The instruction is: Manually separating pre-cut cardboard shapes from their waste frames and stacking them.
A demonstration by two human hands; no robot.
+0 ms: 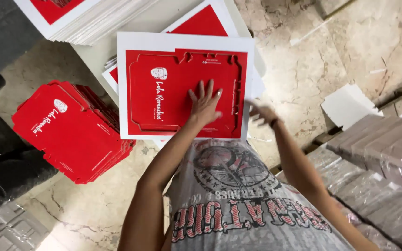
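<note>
left hand [204, 108] spread flat on red die-cut sheet [185, 86], white-bordered, atop surface [157, 21] | right hand [264, 114] blurred at sheet's right edge; grip unclear | red stack [70, 132] left

A single head-worn view is given, aimed steeply down and close over a white-bordered red die-cut cardboard sheet [184, 86] at arm's length.

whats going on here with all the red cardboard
A person presses the left hand flat on a red die-cut cardboard sheet with a white border, the top one of a pile on a pale table. The right hand, blurred, is at the sheet's right edge. A stack of punched-out red box blanks lies on the floor to the left.
</note>
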